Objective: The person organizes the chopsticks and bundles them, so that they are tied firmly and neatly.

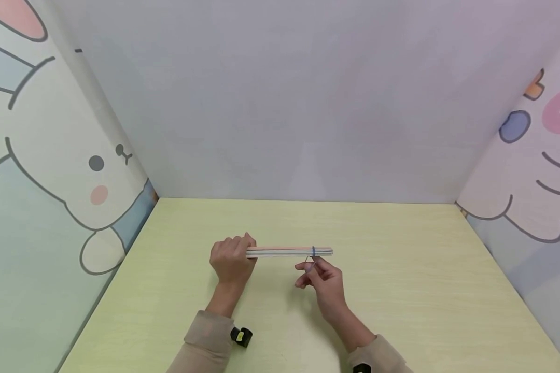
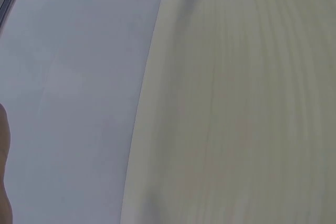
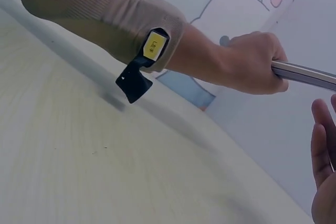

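Observation:
A bundle of thin, straight sticks [image 1: 280, 252] is held level above the table, pale with one orange-tinted stick along the top. My left hand [image 1: 232, 259] grips its left end, fingers curled around it. Near the right end a narrow blue band [image 1: 313, 251] circles the sticks. Just below, my right hand [image 1: 325, 284] pinches a thin strand running down from the band between thumb and fingertips. In the right wrist view, the left hand [image 3: 254, 61] holds the sticks [image 3: 304, 74], and part of the right hand [image 3: 325, 150] shows at the edge.
The pale wood-look table [image 1: 424, 274] lies beneath both hands. A plain light wall [image 1: 308, 103] rises behind it. Side panels with a cartoon rabbit [image 1: 65, 155] and another cartoon figure [image 1: 532, 171] flank the table. A black strap mount [image 3: 134, 82] hangs at the left cuff.

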The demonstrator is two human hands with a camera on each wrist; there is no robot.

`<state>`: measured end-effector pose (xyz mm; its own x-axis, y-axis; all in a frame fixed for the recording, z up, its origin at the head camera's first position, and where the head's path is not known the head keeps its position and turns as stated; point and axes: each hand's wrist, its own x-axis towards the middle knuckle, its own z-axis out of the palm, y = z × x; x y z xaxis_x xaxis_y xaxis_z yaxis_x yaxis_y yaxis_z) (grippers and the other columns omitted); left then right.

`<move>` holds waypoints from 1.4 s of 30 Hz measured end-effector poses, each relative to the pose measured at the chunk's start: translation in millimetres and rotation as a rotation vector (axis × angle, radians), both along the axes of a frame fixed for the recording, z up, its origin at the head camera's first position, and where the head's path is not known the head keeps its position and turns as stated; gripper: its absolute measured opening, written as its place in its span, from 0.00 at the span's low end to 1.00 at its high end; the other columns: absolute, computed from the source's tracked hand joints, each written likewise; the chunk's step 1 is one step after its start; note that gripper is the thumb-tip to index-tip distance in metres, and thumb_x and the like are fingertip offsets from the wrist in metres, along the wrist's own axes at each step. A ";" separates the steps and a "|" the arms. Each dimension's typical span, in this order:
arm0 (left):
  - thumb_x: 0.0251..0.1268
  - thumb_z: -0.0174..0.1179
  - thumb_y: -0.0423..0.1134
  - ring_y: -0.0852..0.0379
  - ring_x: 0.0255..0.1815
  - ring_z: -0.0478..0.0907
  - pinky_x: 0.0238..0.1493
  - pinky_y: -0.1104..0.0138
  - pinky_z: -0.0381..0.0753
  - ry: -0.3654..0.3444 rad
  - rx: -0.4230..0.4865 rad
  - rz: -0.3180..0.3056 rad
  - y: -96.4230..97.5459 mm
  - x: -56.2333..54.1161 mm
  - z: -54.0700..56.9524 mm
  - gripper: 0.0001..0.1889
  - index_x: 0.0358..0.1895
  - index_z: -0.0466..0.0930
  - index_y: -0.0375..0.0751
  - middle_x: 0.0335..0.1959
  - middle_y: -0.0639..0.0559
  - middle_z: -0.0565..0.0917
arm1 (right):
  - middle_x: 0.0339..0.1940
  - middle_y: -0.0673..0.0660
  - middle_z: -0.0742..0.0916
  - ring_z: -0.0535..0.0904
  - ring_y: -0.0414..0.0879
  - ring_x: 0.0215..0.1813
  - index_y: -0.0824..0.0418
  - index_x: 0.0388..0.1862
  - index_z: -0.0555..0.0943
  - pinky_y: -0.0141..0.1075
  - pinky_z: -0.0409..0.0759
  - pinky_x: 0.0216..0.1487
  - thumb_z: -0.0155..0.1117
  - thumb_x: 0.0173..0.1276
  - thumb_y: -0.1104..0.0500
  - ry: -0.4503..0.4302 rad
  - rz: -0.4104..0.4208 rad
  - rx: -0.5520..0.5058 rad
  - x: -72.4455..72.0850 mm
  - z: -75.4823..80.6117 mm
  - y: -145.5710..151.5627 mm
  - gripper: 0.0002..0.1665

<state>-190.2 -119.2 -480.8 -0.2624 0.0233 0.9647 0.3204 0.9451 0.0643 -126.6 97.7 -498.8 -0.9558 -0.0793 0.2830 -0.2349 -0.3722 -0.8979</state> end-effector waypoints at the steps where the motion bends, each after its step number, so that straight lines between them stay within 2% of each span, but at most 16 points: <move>1: 0.52 0.60 0.30 0.52 0.08 0.64 0.14 0.60 0.64 0.001 -0.001 -0.001 -0.5 0.1 -0.1 0.16 0.11 0.68 0.42 0.07 0.52 0.69 | 0.37 0.50 0.91 0.87 0.40 0.28 0.57 0.45 0.87 0.31 0.82 0.33 0.55 0.77 0.67 0.017 0.019 -0.038 -0.9 0.2 1.4 0.13; 3: 0.52 0.60 0.30 0.52 0.08 0.64 0.14 0.60 0.65 0.006 -0.001 -0.006 -1.3 0.1 -0.3 0.16 0.11 0.68 0.42 0.08 0.52 0.69 | 0.39 0.50 0.91 0.87 0.39 0.30 0.55 0.46 0.86 0.30 0.83 0.35 0.55 0.78 0.65 0.066 0.067 -0.113 -2.0 0.7 3.7 0.12; 7: 0.53 0.60 0.31 0.52 0.08 0.64 0.14 0.60 0.65 0.017 -0.003 -0.011 -2.2 -0.1 -0.4 0.16 0.11 0.68 0.42 0.08 0.52 0.69 | 0.44 0.51 0.90 0.88 0.39 0.37 0.59 0.58 0.83 0.30 0.83 0.41 0.50 0.81 0.59 0.170 0.184 -0.244 -2.9 2.5 7.0 0.17; 9: 0.53 0.60 0.31 0.52 0.08 0.63 0.14 0.60 0.65 0.026 -0.002 -0.013 -2.3 -0.6 0.1 0.16 0.12 0.68 0.42 0.08 0.52 0.69 | 0.46 0.51 0.90 0.88 0.40 0.39 0.59 0.64 0.80 0.30 0.83 0.43 0.46 0.83 0.58 0.191 0.233 -0.297 -3.1 3.6 8.4 0.20; 12: 0.53 0.61 0.30 0.52 0.08 0.63 0.14 0.60 0.65 0.043 -0.003 -0.014 -2.5 -1.2 1.3 0.16 0.12 0.68 0.42 0.08 0.52 0.68 | 0.48 0.52 0.90 0.88 0.41 0.41 0.58 0.67 0.77 0.30 0.83 0.45 0.40 0.85 0.58 0.192 0.282 -0.344 -3.7 6.2 10.3 0.23; 15: 0.52 0.61 0.30 0.53 0.08 0.62 0.14 0.60 0.65 0.062 -0.009 -0.016 -3.1 -1.7 2.3 0.16 0.12 0.67 0.42 0.08 0.52 0.68 | 0.47 0.52 0.90 0.88 0.41 0.42 0.59 0.67 0.77 0.30 0.83 0.45 0.36 0.86 0.56 0.188 0.294 -0.357 -4.8 9.1 12.2 0.24; 22: 0.53 0.60 0.32 0.54 0.08 0.62 0.13 0.62 0.63 0.089 -0.036 -0.006 -4.3 -2.7 3.7 0.16 0.12 0.67 0.42 0.08 0.51 0.71 | 0.42 0.52 0.91 0.90 0.43 0.39 0.62 0.64 0.80 0.32 0.84 0.43 0.36 0.86 0.52 0.175 0.230 -0.350 -11.7 14.4 17.8 0.27; 27: 0.53 0.60 0.32 0.55 0.07 0.62 0.12 0.62 0.63 0.117 -0.062 -0.013 -4.2 -3.4 4.7 0.16 0.12 0.67 0.42 0.08 0.51 0.72 | 0.39 0.53 0.91 0.90 0.44 0.37 0.64 0.61 0.82 0.33 0.85 0.41 0.38 0.85 0.57 0.219 0.195 -0.271 -17.8 17.8 25.4 0.24; 30: 0.52 0.61 0.32 0.55 0.07 0.62 0.12 0.62 0.63 0.131 -0.067 -0.016 -4.1 -3.7 5.5 0.16 0.12 0.67 0.42 0.08 0.52 0.71 | 0.37 0.52 0.91 0.89 0.43 0.34 0.65 0.60 0.82 0.33 0.85 0.39 0.44 0.82 0.64 0.242 0.107 -0.119 -20.2 21.3 30.6 0.20; 34: 0.53 0.60 0.32 0.55 0.07 0.62 0.12 0.62 0.63 0.136 -0.066 -0.017 -4.1 -3.8 6.4 0.16 0.12 0.68 0.42 0.08 0.52 0.72 | 0.37 0.51 0.91 0.89 0.42 0.32 0.78 0.58 0.78 0.33 0.85 0.37 0.51 0.77 0.71 0.255 0.000 0.112 -21.8 26.6 36.4 0.16; 37: 0.53 0.61 0.33 0.55 0.07 0.62 0.12 0.63 0.63 0.140 -0.074 -0.019 -4.1 -3.7 6.6 0.16 0.12 0.68 0.43 0.09 0.52 0.72 | 0.36 0.52 0.91 0.88 0.42 0.31 0.84 0.53 0.76 0.34 0.85 0.36 0.53 0.73 0.74 0.258 -0.005 0.197 -23.1 30.2 40.5 0.14; 42: 0.50 0.62 0.32 0.56 0.07 0.61 0.11 0.63 0.62 0.151 -0.087 -0.032 -3.7 -2.6 8.7 0.16 0.11 0.67 0.43 0.09 0.53 0.72 | 0.34 0.52 0.90 0.88 0.44 0.31 0.83 0.47 0.78 0.35 0.85 0.37 0.54 0.72 0.75 0.275 0.068 0.260 -25.9 35.7 47.8 0.10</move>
<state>-192.8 -122.9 -472.2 -0.1122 0.1141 0.9871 0.3505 0.9341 -0.0681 -152.4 145.4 -463.1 -0.8373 -0.2427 0.4900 -0.4627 -0.1629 -0.8714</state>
